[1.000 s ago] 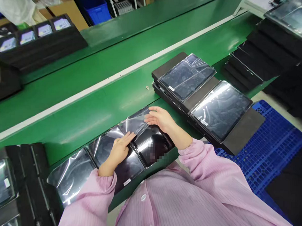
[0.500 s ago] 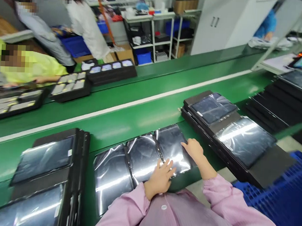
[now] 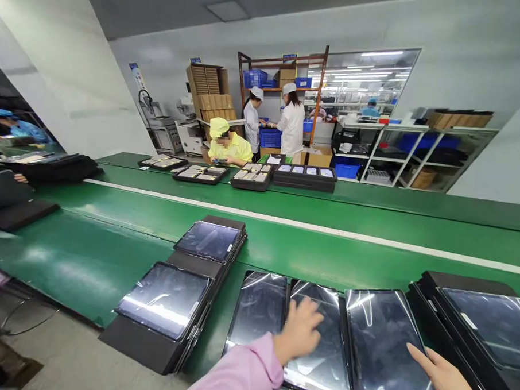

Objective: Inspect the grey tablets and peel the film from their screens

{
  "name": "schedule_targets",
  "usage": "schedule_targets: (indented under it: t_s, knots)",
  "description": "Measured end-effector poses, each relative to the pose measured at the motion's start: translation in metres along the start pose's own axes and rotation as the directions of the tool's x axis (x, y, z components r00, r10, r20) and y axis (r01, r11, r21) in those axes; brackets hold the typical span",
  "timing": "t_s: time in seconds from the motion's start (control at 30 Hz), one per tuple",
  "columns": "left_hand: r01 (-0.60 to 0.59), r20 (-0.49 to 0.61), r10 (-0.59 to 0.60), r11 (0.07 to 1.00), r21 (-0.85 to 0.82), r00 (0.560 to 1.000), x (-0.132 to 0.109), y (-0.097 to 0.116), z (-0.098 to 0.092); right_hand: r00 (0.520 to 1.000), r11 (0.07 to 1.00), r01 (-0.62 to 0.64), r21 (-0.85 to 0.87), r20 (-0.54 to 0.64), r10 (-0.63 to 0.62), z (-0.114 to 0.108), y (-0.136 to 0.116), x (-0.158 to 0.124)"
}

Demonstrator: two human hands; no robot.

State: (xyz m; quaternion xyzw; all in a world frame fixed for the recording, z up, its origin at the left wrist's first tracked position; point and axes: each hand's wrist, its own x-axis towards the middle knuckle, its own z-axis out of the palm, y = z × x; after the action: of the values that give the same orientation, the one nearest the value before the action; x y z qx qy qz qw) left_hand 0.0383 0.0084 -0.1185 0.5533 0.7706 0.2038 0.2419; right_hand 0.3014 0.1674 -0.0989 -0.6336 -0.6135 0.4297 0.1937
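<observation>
Three dark tablets with shiny film lie in a row before me: a left tablet (image 3: 261, 310), a middle tablet (image 3: 322, 358) and a right tablet (image 3: 385, 338). My left hand (image 3: 301, 329) is over the middle tablet, fingers spread and a little blurred, holding nothing; whether it touches the film I cannot tell. At the right tablet's right edge is my right hand (image 3: 446, 375). Its thumb lies on the screen while the other fingers close along the side, partly hidden.
Stacked black trays with tablets stand to the left (image 3: 162, 346) and right (image 3: 460, 336). A green bench (image 3: 326, 249) with a white line runs across. Beyond it are several grey-filled trays (image 3: 252, 183), a seated person (image 3: 230, 150) in yellow and two people in white standing.
My view has swung up and to the left. My left hand has shifted from the border of the middle and right tablets to over the middle one. My right hand stays at the right tablet's edge.
</observation>
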Motion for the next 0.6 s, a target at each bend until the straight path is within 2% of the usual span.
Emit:
schedule_targets:
  t_s: [0.03,0.07,0.1,0.17,0.23,0.3,0.4,0.5,0.6]
  knots:
    - [0.165,-0.121,-0.163,0.986,0.007,0.979,0.000,-0.016,-0.019,1.000,1.000,-0.017,0.026,-0.004,0.017,-0.002,-0.002,-0.002]
    - [0.285,-0.209,-0.279,0.959,-0.002,0.937,-0.001,-0.033,-0.038,0.999,0.998,-0.040,0.052,0.002,0.040,-0.003,-0.006,-0.005]
    - [0.403,-0.278,-0.395,0.915,-0.030,0.876,-0.002,-0.051,-0.054,0.998,0.996,-0.057,0.074,0.018,0.056,-0.002,-0.011,-0.009]
    - [0.564,-0.323,-0.568,0.818,-0.116,0.757,-0.004,-0.084,-0.079,0.999,0.997,-0.030,0.065,0.043,0.027,0.009,-0.024,-0.021]
    - [0.627,-0.281,-0.657,0.753,-0.202,0.699,-0.003,-0.107,-0.091,0.992,0.998,0.069,-0.017,0.104,-0.066,0.029,-0.036,-0.034]
    - [0.630,-0.234,-0.684,0.728,-0.271,0.691,-0.001,-0.118,-0.093,0.971,0.978,0.181,-0.100,0.176,-0.161,0.054,-0.046,-0.046]
    - [0.619,-0.230,-0.705,0.703,-0.349,0.671,0.003,-0.119,-0.090,0.947,0.953,0.255,-0.162,0.240,-0.213,0.085,-0.055,-0.057]
    - [0.594,-0.269,-0.719,0.687,-0.419,0.641,-0.002,-0.114,-0.096,0.928,0.927,0.299,-0.227,0.296,-0.227,0.102,-0.059,-0.057]
    - [0.497,-0.316,-0.688,0.705,-0.506,0.654,-0.019,-0.112,-0.115,0.917,0.903,0.319,-0.288,0.333,-0.218,0.110,-0.058,-0.049]
